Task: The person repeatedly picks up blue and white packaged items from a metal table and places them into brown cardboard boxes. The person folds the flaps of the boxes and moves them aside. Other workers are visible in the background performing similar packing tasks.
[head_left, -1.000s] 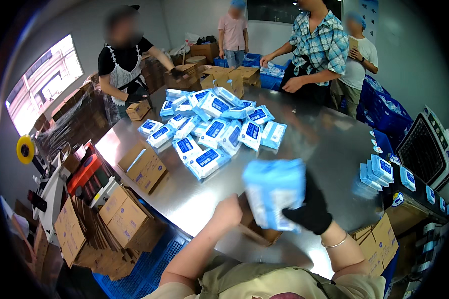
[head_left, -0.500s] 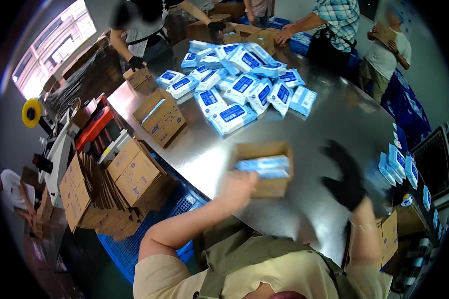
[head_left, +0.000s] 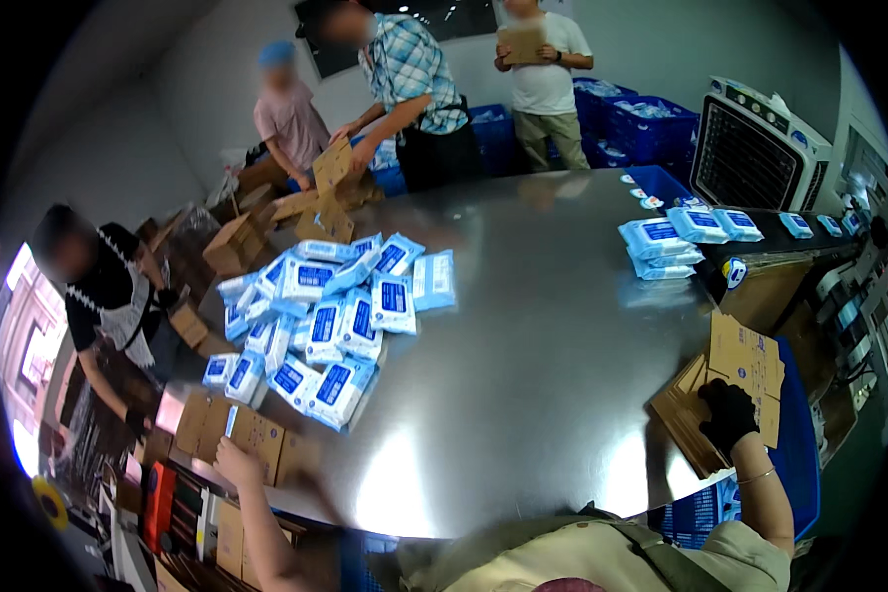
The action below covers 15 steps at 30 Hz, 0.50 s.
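At the table's left edge, my bare left hand (head_left: 239,464) is against an open cardboard box (head_left: 261,434), its fingers bent at the near side. A strip of a blue-and-white pack shows in the box's opening. At the right edge, my right hand (head_left: 729,416), in a black glove, curls its fingers over a stack of flattened cardboard boxes (head_left: 689,419). A heap of blue-and-white soft packs (head_left: 326,326) lies between my hands, farther back on the steel table (head_left: 513,365).
Several packs (head_left: 656,242) are piled at the far right, beside a dark conveyor (head_left: 809,232) carrying more. A blue crate (head_left: 696,513) stands below the right edge. Co-workers stand around the far side; one in a plaid shirt (head_left: 409,74) handles cardboard.
My view has swung right. The box with packs has left the spot before me, and my left hand is at the boxes on the left. My right hand has come down onto the flattened boxes.
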Tool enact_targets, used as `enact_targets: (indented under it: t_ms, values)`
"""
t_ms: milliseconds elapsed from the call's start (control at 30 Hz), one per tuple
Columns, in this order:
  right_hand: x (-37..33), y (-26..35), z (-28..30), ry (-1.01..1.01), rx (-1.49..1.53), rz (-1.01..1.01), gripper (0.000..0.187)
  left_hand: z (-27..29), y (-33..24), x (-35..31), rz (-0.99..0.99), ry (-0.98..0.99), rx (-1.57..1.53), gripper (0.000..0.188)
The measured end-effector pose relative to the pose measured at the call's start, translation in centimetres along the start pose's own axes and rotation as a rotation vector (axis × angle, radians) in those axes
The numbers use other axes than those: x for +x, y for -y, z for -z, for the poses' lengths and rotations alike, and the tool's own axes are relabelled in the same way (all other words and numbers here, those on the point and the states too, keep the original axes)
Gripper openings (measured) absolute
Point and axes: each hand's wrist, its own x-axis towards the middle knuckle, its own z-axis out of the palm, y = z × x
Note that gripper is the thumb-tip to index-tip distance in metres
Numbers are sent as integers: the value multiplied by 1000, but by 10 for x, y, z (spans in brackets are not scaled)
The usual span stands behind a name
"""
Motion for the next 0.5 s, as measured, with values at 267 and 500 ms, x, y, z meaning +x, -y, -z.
enact_targets:
  t_ms: [267,500]
  values:
    - [4,-17,43,-304,19,89,18,55,-162,-71,-452,-224,-622,66]
    - [-28,-97,23,-7,199,-605,91,93,-316,-184,-944,278,-1144,58]
